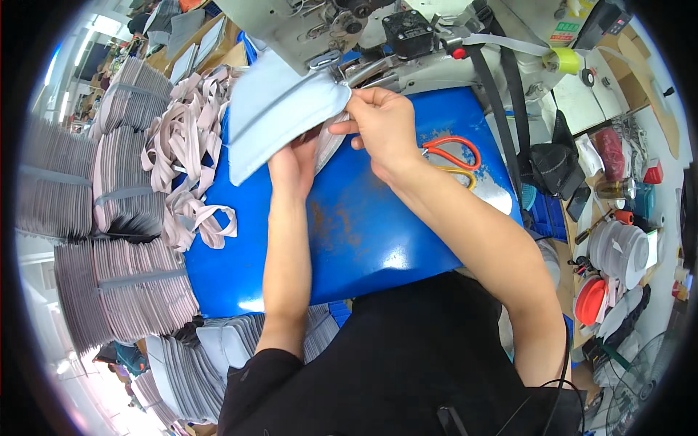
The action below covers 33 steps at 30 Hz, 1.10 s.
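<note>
Taking the view as a clock face, the blue worktable (414, 247) fills the middle, its glossy top scuffed brown near the centre and worn pale toward 2 o'clock, where red-handled scissors (465, 151) lie. The pale blue fabric panel (283, 120) is at 11 o'clock, held up over the table beside the industrial sewing machine (269, 22) at 12. The right hand (385, 131) pinches its right corner, thumb and forefinger together on the edge; the left hand (293, 166) is under its lower edge, fingers partly hidden, so I cannot tell whether they close on it. Pinkish-grey straps (189, 134) heap at 10 o'clock. Banded stacks of grey panels (138, 283) stand from 10 round to 8. A yellow tape roll (563, 59) is at 2, white spools (618, 251) at 3, and a fan (640, 381) at 4.
</note>
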{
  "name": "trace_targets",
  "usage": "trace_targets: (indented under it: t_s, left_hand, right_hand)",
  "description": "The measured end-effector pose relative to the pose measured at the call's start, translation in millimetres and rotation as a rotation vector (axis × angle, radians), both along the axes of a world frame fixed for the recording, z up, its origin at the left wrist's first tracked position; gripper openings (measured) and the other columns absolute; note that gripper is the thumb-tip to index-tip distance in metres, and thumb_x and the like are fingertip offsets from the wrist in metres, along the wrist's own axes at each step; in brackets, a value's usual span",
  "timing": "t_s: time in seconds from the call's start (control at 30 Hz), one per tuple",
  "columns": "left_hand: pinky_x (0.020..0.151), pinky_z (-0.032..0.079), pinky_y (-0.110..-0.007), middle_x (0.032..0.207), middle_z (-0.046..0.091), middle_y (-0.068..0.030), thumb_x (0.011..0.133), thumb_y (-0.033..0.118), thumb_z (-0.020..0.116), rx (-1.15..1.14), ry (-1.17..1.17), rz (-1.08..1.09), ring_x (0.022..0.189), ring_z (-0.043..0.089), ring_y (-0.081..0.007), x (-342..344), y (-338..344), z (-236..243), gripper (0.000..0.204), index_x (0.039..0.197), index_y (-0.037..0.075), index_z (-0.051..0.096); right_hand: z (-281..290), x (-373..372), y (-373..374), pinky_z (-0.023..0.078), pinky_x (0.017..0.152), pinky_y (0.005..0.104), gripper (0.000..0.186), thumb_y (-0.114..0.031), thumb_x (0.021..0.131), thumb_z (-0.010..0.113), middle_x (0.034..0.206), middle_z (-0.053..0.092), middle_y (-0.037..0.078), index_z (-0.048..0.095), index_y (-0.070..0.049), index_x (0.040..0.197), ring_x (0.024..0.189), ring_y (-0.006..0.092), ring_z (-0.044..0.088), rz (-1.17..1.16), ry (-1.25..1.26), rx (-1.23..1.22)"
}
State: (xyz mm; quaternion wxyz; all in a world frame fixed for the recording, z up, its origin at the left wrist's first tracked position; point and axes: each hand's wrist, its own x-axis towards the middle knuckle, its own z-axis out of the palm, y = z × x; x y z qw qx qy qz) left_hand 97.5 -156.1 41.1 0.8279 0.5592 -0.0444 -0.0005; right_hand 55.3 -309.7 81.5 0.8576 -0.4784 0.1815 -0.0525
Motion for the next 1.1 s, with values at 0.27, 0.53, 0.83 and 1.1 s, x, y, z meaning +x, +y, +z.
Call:
trace_targets:
  t_s: [0.27, 0.53, 0.83, 1.1]
  left_hand:
    - [0.072, 0.057, -0.042, 0.110, 0.070, -0.0152, 0.074, -0.004, 0.068, 1.376, -0.925, -0.257, 0.081, 0.068, -0.0361, -53, 31, 86, 0.011, 0.079, -0.001, 0.058]
    - [0.070, 0.054, -0.048, 0.080, 0.065, -0.0130, 0.077, 0.003, 0.071, 1.434, -0.949, -0.413, 0.081, 0.067, -0.0384, -74, -24, 112, 0.012, 0.082, 0.002, 0.060]
    - [0.078, 0.056, -0.039, 0.108, 0.063, -0.0069, 0.083, 0.006, 0.073, 2.133, -1.276, -0.358, 0.090, 0.070, -0.0269, -8, 34, 162, 0.079, 0.155, 0.031, 0.051]
    - [0.073, 0.060, -0.035, 0.108, 0.064, -0.0091, 0.084, 0.001, 0.067, 2.288, -1.423, -0.699, 0.081, 0.072, -0.0238, 18, 24, 191, 0.080, 0.157, 0.030, 0.052]
  right_hand:
    - [-5, 2, -1, 0.052, 0.048, 0.0277, 0.020, -0.017, 0.089, 0.074, 0.082, 0.074, 0.011, 0.073, 0.002, 0.092, 0.063, 0.0170, 0.071, 0.028, -0.025, -0.061]
    - [-7, 0, -12, 0.054, 0.057, 0.0293, 0.019, -0.012, 0.084, 0.075, 0.078, 0.069, 0.006, 0.073, 0.005, 0.093, 0.073, 0.0169, 0.069, 0.171, -0.052, -0.230]
    - [0, -8, -20, 0.048, 0.053, 0.0251, 0.025, -0.003, 0.089, 0.072, 0.087, 0.070, 0.005, 0.072, 0.005, 0.113, 0.066, 0.0094, 0.060, 0.257, -0.039, -0.011]
    - [-1, -11, -21, 0.047, 0.058, 0.0238, 0.030, -0.004, 0.091, 0.073, 0.093, 0.072, 0.003, 0.072, 0.001, 0.121, 0.069, 0.0075, 0.060, 0.247, -0.013, 0.003]
